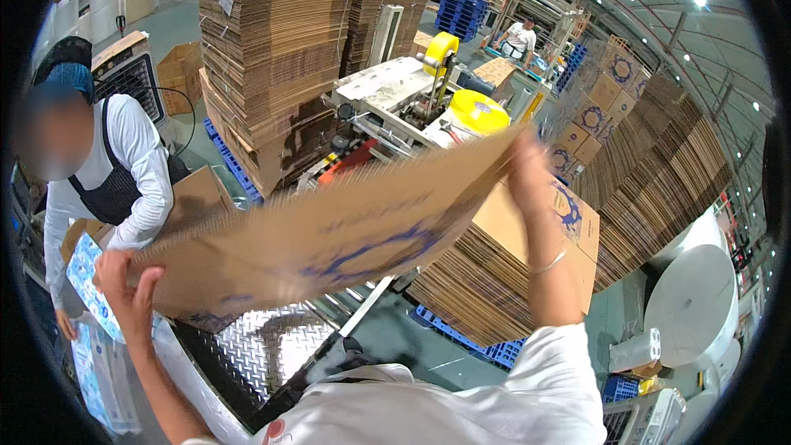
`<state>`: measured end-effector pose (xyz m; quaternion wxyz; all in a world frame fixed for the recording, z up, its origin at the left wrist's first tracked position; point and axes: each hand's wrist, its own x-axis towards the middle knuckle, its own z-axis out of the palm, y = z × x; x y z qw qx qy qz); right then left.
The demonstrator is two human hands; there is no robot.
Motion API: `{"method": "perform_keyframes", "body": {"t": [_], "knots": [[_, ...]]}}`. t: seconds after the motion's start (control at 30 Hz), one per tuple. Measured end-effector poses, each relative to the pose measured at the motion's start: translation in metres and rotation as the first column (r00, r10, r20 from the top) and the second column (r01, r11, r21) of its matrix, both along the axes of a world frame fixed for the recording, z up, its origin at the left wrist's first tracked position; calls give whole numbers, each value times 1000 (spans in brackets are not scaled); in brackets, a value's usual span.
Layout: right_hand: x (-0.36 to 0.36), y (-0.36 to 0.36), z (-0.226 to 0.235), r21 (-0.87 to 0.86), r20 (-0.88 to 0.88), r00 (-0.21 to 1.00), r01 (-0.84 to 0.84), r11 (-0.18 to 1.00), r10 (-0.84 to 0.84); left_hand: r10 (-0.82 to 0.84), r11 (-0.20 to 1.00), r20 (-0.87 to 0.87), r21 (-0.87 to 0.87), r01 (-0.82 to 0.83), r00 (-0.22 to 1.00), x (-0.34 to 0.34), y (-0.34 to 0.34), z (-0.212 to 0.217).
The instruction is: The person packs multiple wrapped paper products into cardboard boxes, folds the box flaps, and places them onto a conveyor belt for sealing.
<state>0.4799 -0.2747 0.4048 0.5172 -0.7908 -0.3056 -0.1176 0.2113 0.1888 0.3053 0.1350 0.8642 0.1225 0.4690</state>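
A flattened brown cardboard box (346, 235) with a blue ring-shaped print stretches between my two hands in front of my chest, blurred by motion. My left hand (128, 288) is closed on its lower left end, thumb towards me. At the upper right end my right hand (530, 173) grips the other edge, its fingers partly smeared. The sheet is tilted, right end higher. Behind it stands a taping machine with yellow tape rolls (479, 113). Below its right end, a stack of flattened boxes (474, 288) rests on a blue pallet (503, 352).
A co-worker in a white shirt and dark apron (124, 156) stands close at left, beside blue-and-white packs (95, 280). Tall cardboard stacks (276, 41) rise behind. A diamond-plate metal surface (272, 346) lies below the box. Large white rolls (692, 305) stand at right.
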Motion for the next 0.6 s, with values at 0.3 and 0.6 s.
{"method": "perform_keyframes", "body": {"t": [0.3,0.6], "knots": [[-102,111,-171,-198,-709,302,-953,231,637,179,971,-290,-105,-217,940,-6,-11,-106],[-75,140,-179,-135,-834,281,-938,319,474,349,876,-23,-349,-334,937,-44,-29,-146]]}}
